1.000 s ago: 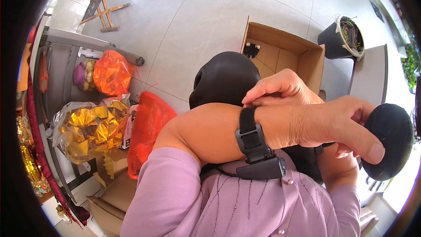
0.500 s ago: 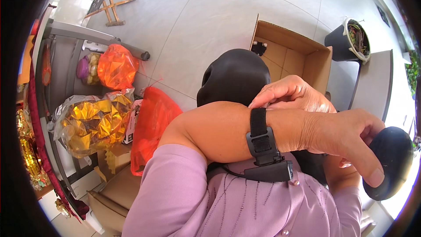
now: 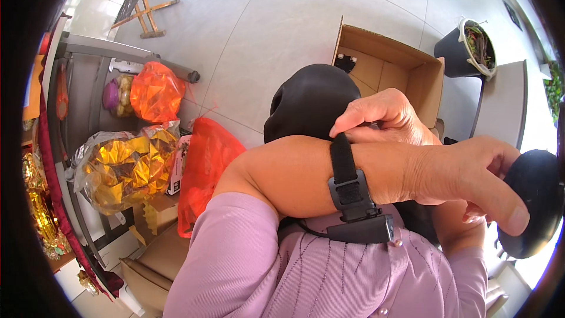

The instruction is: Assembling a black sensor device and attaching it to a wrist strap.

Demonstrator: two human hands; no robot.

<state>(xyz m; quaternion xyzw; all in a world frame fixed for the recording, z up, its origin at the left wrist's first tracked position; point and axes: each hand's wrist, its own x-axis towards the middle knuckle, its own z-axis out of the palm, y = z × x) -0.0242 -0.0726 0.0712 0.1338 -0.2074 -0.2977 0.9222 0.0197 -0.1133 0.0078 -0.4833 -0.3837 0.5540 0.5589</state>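
Note:
Across my body lies my left forearm, with a black strap [image 3: 343, 159] around it. The strap runs through a buckle [image 3: 347, 190] to a small black box-shaped device [image 3: 362, 229] with a cable, below the arm. My right hand [image 3: 388, 119] reaches up from behind that forearm, its thumb and forefinger pinched at the strap's upper end. At the right edge, my left hand [image 3: 482, 179] holds a smooth black oval object [image 3: 532, 203], thumb across its front and other fingers partly hidden behind. A black rounded shape [image 3: 315, 100], perhaps my knee, stands beyond the forearm.
An open cardboard box [image 3: 400, 76] lies ahead, with a dark bucket [image 3: 462, 53] of plant scraps behind it. To the left are an orange bag [image 3: 156, 91], a clear bag of gold foil [image 3: 126, 168] and a red bag [image 3: 206, 171]. A folding stool [image 3: 144, 12] stands far left.
My right hand has drawn the strap's end up slightly from the forearm. My left hand and the black oval object have shifted a little up and right.

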